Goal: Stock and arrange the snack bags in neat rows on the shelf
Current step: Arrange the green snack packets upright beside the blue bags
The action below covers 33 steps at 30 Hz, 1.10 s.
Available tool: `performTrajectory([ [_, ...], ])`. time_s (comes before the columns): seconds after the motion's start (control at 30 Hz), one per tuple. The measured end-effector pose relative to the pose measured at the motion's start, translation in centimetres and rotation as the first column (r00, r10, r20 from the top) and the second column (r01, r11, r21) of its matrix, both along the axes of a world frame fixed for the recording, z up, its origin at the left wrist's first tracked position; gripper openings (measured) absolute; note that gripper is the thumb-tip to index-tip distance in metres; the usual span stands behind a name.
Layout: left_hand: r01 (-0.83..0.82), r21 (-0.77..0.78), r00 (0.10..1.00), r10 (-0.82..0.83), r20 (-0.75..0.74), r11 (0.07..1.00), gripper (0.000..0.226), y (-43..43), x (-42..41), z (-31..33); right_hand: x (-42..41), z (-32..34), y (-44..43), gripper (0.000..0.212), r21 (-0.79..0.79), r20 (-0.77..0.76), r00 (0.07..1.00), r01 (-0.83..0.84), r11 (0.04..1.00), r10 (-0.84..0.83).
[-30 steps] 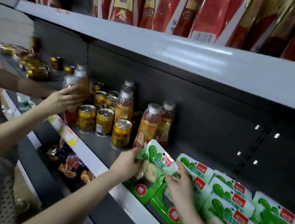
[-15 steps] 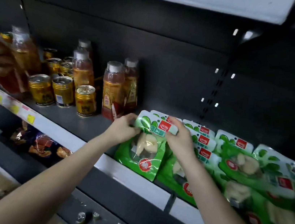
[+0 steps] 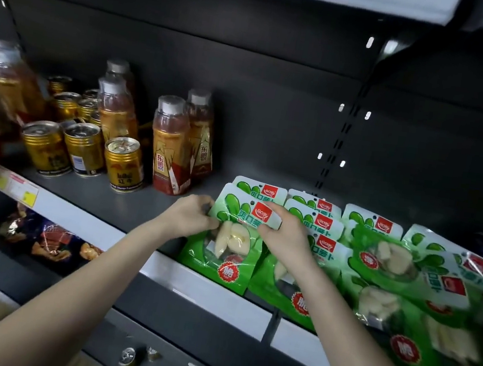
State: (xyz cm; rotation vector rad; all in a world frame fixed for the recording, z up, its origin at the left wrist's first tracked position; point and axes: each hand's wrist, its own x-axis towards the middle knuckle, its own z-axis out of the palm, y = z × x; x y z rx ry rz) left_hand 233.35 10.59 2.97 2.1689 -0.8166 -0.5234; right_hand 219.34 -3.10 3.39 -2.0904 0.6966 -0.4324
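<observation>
My left hand [image 3: 190, 217] pinches the left edge of the snack bag [image 3: 231, 243] and my right hand [image 3: 284, 235] grips its top corner. At centre frame, it has settled lower onto the shelf [image 3: 125, 203], fronting the leftmost row, so I judge it nearly placed.

"东鹏" on label of front bottle [image 3: 167, 153]; "红牛" on nearest gold can [image 3: 125, 165]; "脆" in red disc [image 3: 227, 271] on green snack bag [image 3: 228, 236]; shelf-edge price tag [image 3: 20, 188] illegible.

Dark grey metal shelf [image 3: 150, 201], green-and-white plastic snack bags [image 3: 385, 255] marked with red squares on it, gold metal cans [image 3: 123, 163], amber grey-capped bottles [image 3: 170, 148]
</observation>
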Motion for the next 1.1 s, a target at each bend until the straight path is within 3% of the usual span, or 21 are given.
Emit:
performTrajectory([
  [0.1,0.081,0.032,0.993,-0.078,-0.092,0.996,0.015,-0.2,-0.3,0.9,-0.2,0.3,-0.3,0.054,-0.067,0.014,0.999,0.041,0.997,-0.04],
  [0.23,0.147,0.141,0.987,-0.136,-0.08,0.979,0.02,-0.5,-0.6,1.2,-0.7,0.1,-0.2,0.055,-0.192,-0.104,0.994,-0.045,0.98,0.025],
  [0.37,0.14,0.186,0.99,-0.132,-0.055,0.973,0.028,-0.7,-0.6,1.4,-0.8,-0.4,-0.8,0.057,-0.288,-0.113,0.994,-0.04,0.957,0.008],
  [0.7,0.171,0.26,0.984,-0.153,-0.089,0.95,0.045,-0.7,-0.2,1.7,-0.9,-0.8,-0.7,0.06,-0.306,-0.122,0.993,-0.045,0.951,0.008],
  [0.97,0.16,0.236,0.986,-0.147,-0.073,0.958,0.038,-0.4,0.0,2.2,-1.2,-0.3,-0.8,0.054,-0.236,-0.063,0.998,-0.004,0.972,-0.011],
  [1.1,0.154,0.265,0.987,-0.136,-0.088,0.952,0.025,-0.1,0.5,1.9,-1.5,0.3,-0.9,0.052,0.129,-0.005,1.0,0.015,0.992,-0.014],
])
